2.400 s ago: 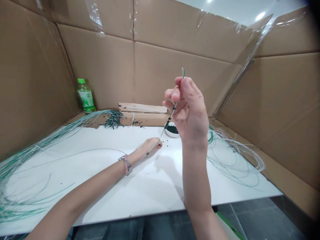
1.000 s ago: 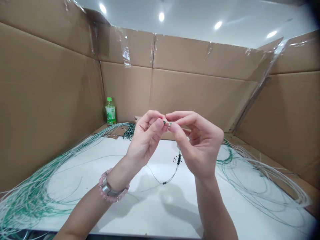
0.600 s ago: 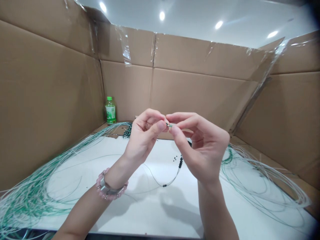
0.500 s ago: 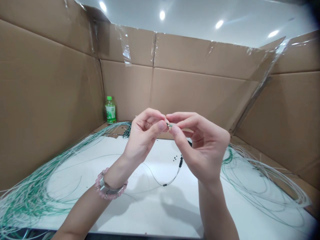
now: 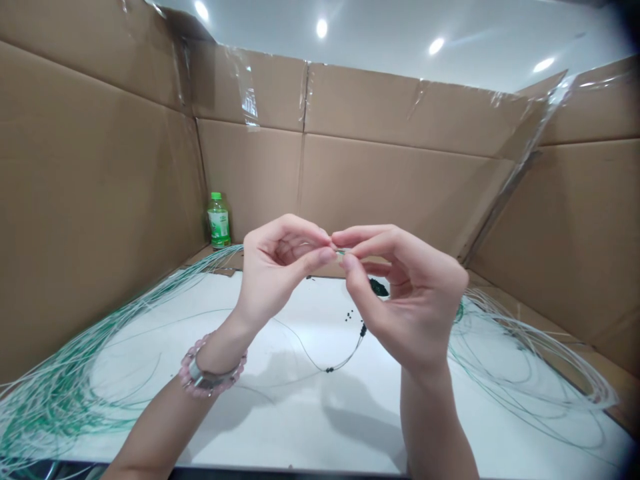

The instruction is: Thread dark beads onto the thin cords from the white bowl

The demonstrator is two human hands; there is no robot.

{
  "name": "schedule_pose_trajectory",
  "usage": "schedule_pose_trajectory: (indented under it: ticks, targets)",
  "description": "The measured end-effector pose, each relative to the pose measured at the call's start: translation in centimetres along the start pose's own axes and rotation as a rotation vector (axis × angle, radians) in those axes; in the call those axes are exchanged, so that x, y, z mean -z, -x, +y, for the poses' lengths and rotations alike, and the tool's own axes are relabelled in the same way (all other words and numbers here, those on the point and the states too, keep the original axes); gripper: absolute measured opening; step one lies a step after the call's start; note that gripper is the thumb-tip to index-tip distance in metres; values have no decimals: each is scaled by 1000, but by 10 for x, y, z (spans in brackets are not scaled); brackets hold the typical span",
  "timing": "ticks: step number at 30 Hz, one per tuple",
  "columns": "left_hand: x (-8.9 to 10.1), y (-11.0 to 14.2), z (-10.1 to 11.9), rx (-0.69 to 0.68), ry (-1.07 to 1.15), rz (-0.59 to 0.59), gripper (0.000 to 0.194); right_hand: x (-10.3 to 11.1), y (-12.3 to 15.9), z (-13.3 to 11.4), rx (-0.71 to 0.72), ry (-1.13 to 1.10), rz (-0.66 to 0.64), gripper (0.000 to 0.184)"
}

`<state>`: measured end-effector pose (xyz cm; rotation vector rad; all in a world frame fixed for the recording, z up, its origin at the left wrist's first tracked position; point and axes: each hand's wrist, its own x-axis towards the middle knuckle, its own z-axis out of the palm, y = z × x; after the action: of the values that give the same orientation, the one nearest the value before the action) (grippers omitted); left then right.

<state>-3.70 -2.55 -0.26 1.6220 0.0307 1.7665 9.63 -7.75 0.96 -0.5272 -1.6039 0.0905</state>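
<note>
Cardboard walls (image 5: 100,200) stand at left, back and right of frame, joined w/ clear tape (image 5: 249,93). At lower left, big bundle of green-white wires (image 5: 65,400) lies on white table top (image 5: 280,427) and runs toward back left corner. In that corner stands plastic bottle (image 5: 219,221) w/ green cap and green label. Left hand (image 5: 277,263) is raised above table at centre, palm turned toward camera side, and pink bead bracelet (image 5: 210,370) w/ metal part sits on its wrist. Left fingers (image 5: 305,233) are curved, and their tips come very near the short end of thin green wire (image 5: 341,252). I cannot tell if they really grip it. This wire end is between both hands, approx at centre of frame, and right fingers (image 5: 373,241) pinch it narrow, thumb against index finger. Below the fingers, wire hangs down in loose curve over table, w/ black beads (image 5: 363,330) threaded on it. Few loose beads (image 5: 349,316) lie on table just beside it. Behind right hand (image 5: 405,297), small white bowl (image 5: 386,297) holds more black beads, mostly hidden by this hand. At right of frame, coil of green-white wires (image 5: 525,380) lies on table.
</note>
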Motion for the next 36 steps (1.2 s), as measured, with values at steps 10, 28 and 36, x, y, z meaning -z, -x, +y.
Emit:
schedule_pose_trajectory:
  ticks: [10,28,36]
  targets:
    - [3,1,0,-4,-11,-2,19,-1,0,2,-32,-65,-4,15]
    - [1,2,1,-25,-53,23,19,-1,0,-1,4,44,-14,19]
    - [-2,1,9,-199,-346,59,21,0,-1,0,60,86,-51,20]
